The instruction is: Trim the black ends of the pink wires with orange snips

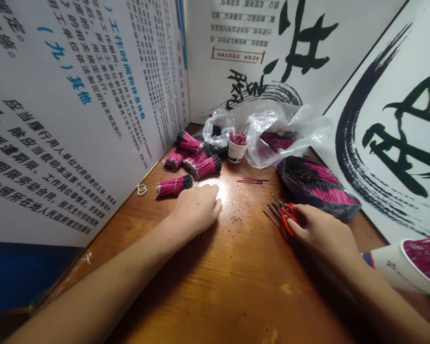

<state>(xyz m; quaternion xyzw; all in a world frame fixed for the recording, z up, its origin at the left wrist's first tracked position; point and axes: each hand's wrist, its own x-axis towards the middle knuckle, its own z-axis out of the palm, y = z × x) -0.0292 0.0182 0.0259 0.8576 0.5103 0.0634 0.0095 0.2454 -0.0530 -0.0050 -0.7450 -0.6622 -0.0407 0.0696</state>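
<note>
My left hand (196,210) rests low over the wooden table with its fingers curled under. Its fingertips are hidden, so I cannot make out whether anything is in them. Just beyond its wrist lies a bundle of magenta wires (172,186) with black ends and bare tips. My right hand (320,234) is closed around red-handled pliers (287,217), their grey jaws pointing away and to the left. Several magenta wires (272,220) with black ends stick out beside the pliers, under the same hand. A few loose wires (251,181) lie on the table between the hands.
More banded wire bundles (202,162) are piled at the back left, by a paper cup (237,152) of wires. Plastic bags (270,153) and a dark open bag (351,206) hold wires at right. Another cup (387,267) stands near right. Printed panels (129,157) enclose the table (215,296).
</note>
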